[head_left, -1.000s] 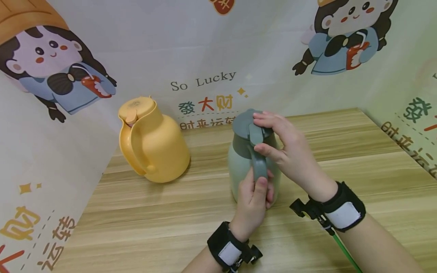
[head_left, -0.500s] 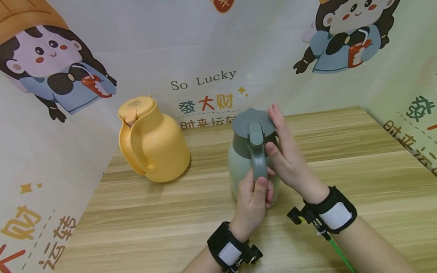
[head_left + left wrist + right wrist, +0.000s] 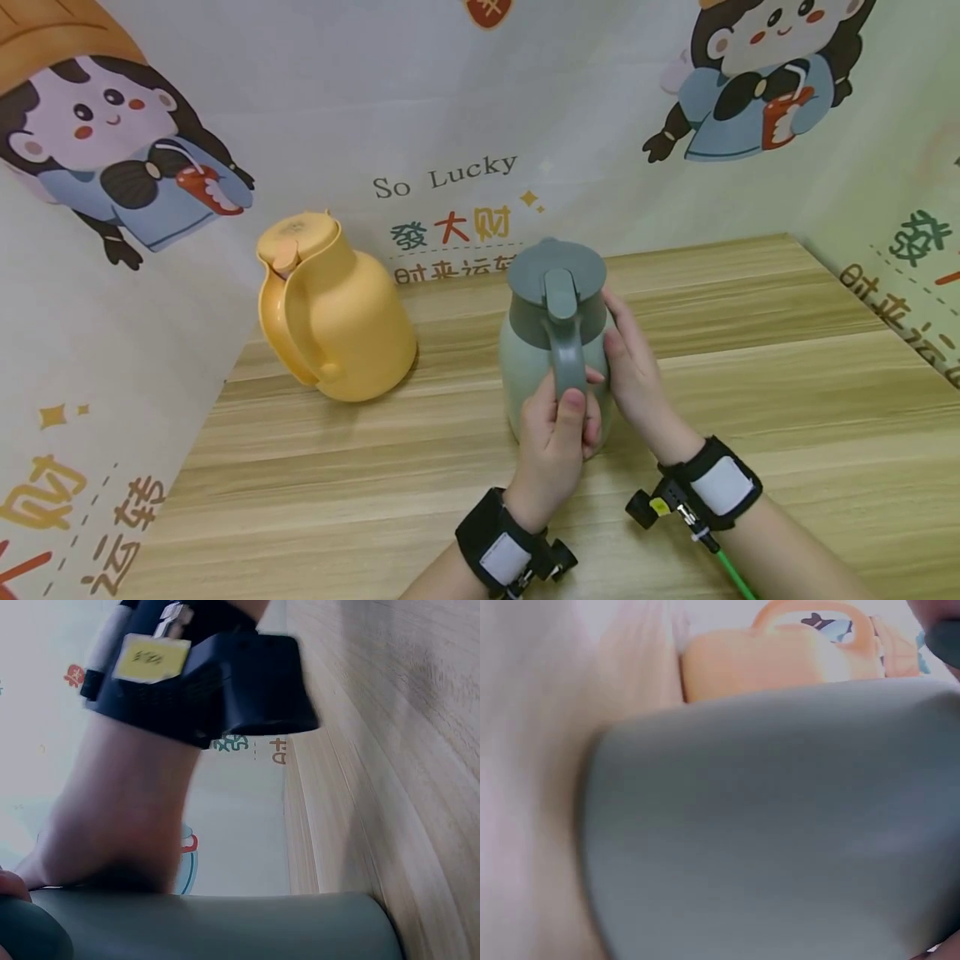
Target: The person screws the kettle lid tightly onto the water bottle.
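Note:
A pale green thermos jug (image 3: 517, 375) with a grey-green lid (image 3: 555, 271) stands upright on the wooden table. My left hand (image 3: 551, 442) grips the lower part of its handle (image 3: 568, 354), thumb on the near side. Against the jug's right side lies my right hand (image 3: 637, 379), its fingers reaching up along the body and partly hidden behind it. In the right wrist view the jug's body (image 3: 765, 825) fills most of the frame. The left wrist view has the right forearm (image 3: 127, 810) beyond the jug (image 3: 225, 926).
To the left stands a yellow thermos jug (image 3: 367, 325), handle toward me. A printed cloth (image 3: 315, 125) with cartoon figures hangs behind the wooden table (image 3: 315, 492) and along its sides. Each wrist wears a black strap with a small camera.
My right hand has come off the lid and slid down to the jug's right side. The left hand keeps its grip on the handle, and the jug stays in place.

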Demonstrator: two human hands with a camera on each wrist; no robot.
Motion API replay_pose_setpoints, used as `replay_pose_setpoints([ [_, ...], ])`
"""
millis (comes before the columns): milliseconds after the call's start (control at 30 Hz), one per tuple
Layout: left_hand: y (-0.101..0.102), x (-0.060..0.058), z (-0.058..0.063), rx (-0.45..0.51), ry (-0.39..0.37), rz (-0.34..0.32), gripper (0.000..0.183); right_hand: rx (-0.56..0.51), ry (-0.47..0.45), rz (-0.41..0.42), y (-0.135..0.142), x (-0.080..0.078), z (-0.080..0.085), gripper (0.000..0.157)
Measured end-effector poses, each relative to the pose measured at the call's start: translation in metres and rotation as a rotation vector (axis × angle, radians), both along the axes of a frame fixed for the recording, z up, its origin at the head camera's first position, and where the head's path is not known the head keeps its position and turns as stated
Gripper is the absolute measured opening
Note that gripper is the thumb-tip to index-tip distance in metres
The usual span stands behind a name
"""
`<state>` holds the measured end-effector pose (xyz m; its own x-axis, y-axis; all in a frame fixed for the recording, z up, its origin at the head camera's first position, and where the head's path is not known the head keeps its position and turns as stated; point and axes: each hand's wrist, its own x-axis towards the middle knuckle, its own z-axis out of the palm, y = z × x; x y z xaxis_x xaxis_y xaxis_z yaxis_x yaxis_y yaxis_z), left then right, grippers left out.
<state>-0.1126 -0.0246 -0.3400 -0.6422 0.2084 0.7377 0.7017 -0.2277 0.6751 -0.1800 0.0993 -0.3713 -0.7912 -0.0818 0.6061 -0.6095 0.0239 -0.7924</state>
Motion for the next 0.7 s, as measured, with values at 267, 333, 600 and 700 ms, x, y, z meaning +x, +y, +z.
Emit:
replay_pose_setpoints([
  [267, 0.0, 0.0, -0.002, 0.0, 0.001, 0.026, 0.048, -0.021, -0.052, 0.023, 0.005, 0.0, -0.028, 0.085],
  [333, 0.0, 0.0, -0.001, -0.003, 0.003, 0.03, 0.048, -0.009, -0.066, 0.052, 0.007, 0.0, -0.034, 0.091],
  [600, 0.0, -0.001, 0.0, 0.011, 0.01, -0.018, 0.047, 0.108, -0.138, 0.172, 0.022, 0.005, -0.048, 0.099],
  [700, 0.0, 0.0, 0.0, 0.015, 0.003, -0.029, 0.046, 0.147, -0.168, 0.202, 0.025, 0.01, -0.042, 0.103],
])
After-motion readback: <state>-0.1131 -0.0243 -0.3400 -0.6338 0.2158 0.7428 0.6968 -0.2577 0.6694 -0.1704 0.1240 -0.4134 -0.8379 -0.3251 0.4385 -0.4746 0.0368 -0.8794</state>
